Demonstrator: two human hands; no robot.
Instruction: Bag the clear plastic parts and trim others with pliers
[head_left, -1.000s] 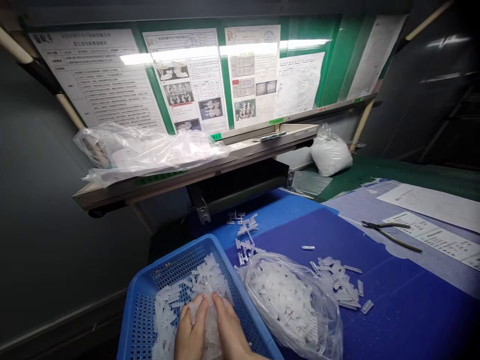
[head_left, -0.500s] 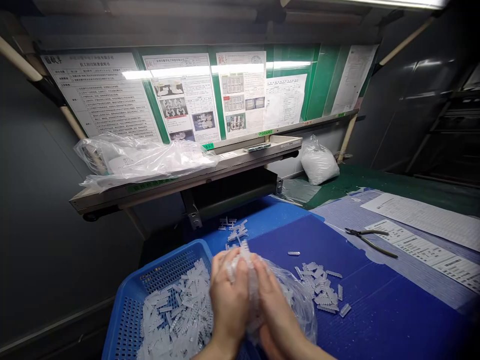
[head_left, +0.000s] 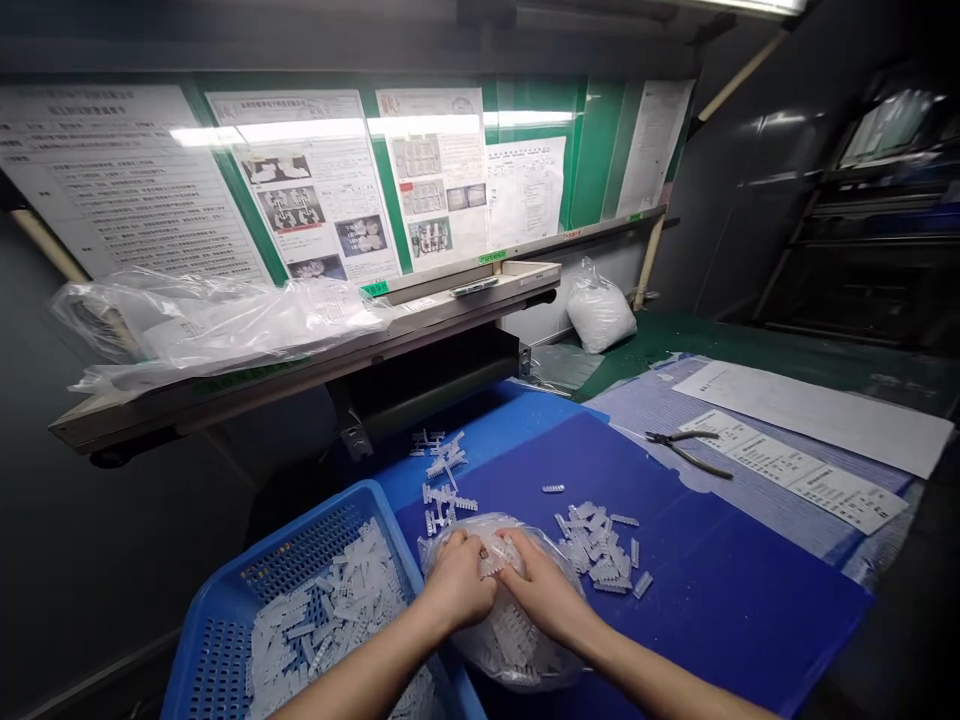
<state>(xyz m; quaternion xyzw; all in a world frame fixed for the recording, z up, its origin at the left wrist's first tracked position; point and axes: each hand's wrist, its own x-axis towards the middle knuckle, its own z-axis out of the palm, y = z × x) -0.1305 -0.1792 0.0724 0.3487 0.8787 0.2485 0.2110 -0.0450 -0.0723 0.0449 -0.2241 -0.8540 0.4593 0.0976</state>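
Observation:
A clear plastic bag filled with small translucent toothed plastic strips rests on the blue sheet. My left hand has its fingers curled over the bag's left upper side. On the opposite side my right hand grips the bag, its thumb pointing toward the left hand. Some strips show in the gap between both hands; the fingertips are partly hidden. Beside the bag stands a blue perforated basket holding many loose strips. A pile of strips lies to the right of the bag.
Branched plastic pieces lie behind the bag. Cutting pliers sit on the right by a printed label sheet. A shelf with plastic bags overhangs the back. A full white bag stands farther off.
My hands have moved down and apart, from pressed together above the bag to gripping its two sides. The camera view has turned right, so the surroundings appear farther left.

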